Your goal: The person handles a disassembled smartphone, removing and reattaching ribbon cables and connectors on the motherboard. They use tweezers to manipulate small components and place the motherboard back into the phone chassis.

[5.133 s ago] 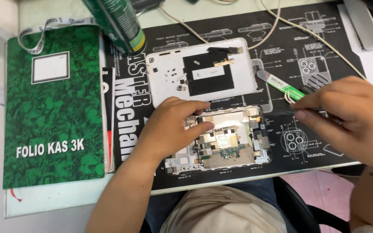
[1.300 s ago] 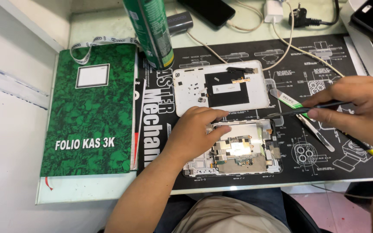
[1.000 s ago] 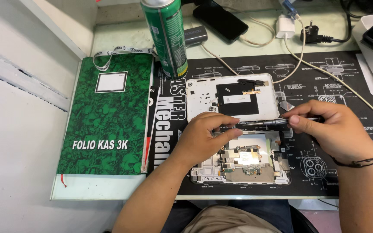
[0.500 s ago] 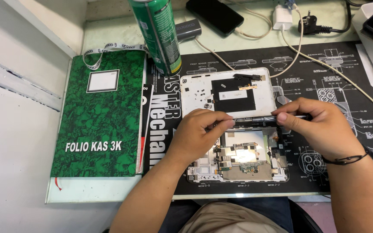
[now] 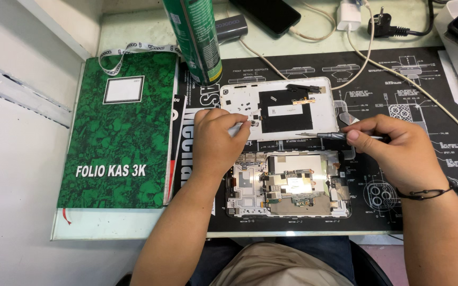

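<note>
Now both hands had drawn apart, left hand (image 5: 219, 139) pinching a small part over the white plastic back cover (image 5: 279, 108), right hand (image 5: 393, 153) holding a slim metal screwdriver (image 5: 327, 135), opened tablet body (image 5: 287, 184) uncovered.

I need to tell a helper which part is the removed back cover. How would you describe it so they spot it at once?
Start at the black printed work mat, right of the green marbled notebook. The white back cover lies on the mat's far half, right of the green spray can. Unlike the opened device nearer the person, which shows metal shields and circuitry, it is a white shell with a black patch inside.
</note>
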